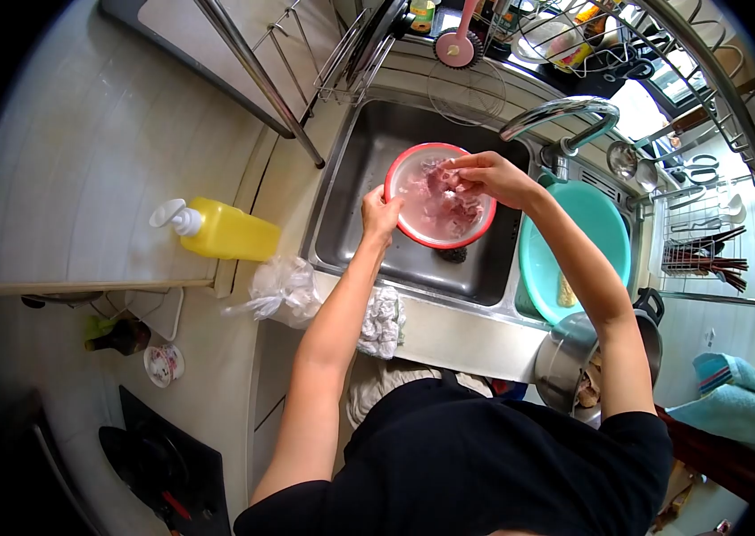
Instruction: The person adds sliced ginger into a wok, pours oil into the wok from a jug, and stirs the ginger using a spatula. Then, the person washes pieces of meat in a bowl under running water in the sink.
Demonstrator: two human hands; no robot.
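Observation:
A red-rimmed bowl (441, 243) of cloudy, pinkish water is held over the stainless steel sink (342, 241). Pieces of raw meat (460, 213) lie in the water. My left hand (381, 217) grips the bowl's left rim, thumb on the edge and the other fingers partly hidden below. My right hand (495, 181) reaches in from the right, its fingers bent together on the meat at the upper part of the bowl. A dark scrubber (453, 255) shows on the sink floor just beneath the bowl.
The faucet (565, 109) arches over the sink's back right. Right of it sits a turquoise basin (614, 237), with a steel pot (561, 362) nearer me. On the left stand a yellow pump bottle (234, 230), a plastic bag (284, 286) and a folded cloth (382, 322).

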